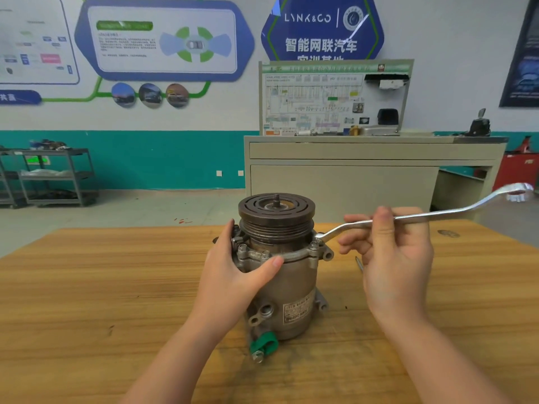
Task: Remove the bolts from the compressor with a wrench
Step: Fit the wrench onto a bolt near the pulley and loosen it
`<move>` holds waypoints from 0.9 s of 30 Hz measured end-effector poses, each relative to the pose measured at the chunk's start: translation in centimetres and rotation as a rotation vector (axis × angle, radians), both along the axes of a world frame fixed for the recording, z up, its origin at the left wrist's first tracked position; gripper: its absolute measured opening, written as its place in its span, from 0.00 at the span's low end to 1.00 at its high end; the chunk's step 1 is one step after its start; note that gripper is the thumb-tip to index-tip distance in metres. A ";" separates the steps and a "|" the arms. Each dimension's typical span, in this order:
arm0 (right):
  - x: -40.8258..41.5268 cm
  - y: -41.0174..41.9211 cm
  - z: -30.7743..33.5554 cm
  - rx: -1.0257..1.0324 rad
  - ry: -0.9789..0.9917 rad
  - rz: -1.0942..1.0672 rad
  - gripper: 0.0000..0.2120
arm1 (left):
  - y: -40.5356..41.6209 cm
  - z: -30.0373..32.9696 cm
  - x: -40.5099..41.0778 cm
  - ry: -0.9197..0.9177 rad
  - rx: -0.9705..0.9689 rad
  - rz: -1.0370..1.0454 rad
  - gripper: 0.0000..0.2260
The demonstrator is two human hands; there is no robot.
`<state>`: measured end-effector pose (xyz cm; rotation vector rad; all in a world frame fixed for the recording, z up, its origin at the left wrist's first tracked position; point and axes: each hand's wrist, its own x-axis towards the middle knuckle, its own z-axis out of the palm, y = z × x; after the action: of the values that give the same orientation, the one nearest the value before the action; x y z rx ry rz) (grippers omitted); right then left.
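Your right fingers (361, 228) are pinching the long silver offset wrench (423, 217), angling up-right off a flange bolt (314, 245); your left hand (233, 275) is gripping the upright grey metal compressor (291, 287) mid-table (87, 287), with open room around.

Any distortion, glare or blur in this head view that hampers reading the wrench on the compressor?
Head view: wide-angle bending at the edges; glare streak on the blue wall sign; wall posters soft; wrench and compressor evenly lit and sharp.

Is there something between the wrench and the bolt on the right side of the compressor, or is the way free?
Nothing visible blocks it. The wrench, held by the right hand, has its ring end at the bolt beside the pulley.
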<state>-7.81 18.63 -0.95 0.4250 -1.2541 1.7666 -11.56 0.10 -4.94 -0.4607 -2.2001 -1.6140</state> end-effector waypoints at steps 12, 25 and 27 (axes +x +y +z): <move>-0.1 -0.5 -2.3 0.550 0.313 -0.161 0.08 | -0.8 0.3 -0.2 -0.014 0.015 -0.024 0.48; -0.5 0.2 -0.3 -0.341 -0.238 0.410 0.09 | -1.1 0.2 -0.4 0.000 0.043 -0.072 0.47; -0.8 0.8 0.2 -0.376 -0.302 0.523 0.09 | -1.0 0.2 -0.4 -0.008 0.044 -0.072 0.48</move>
<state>-8.59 19.44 -0.75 0.2873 -1.0263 2.5324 -11.92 -0.92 -4.72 -0.5281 -2.1715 -1.7009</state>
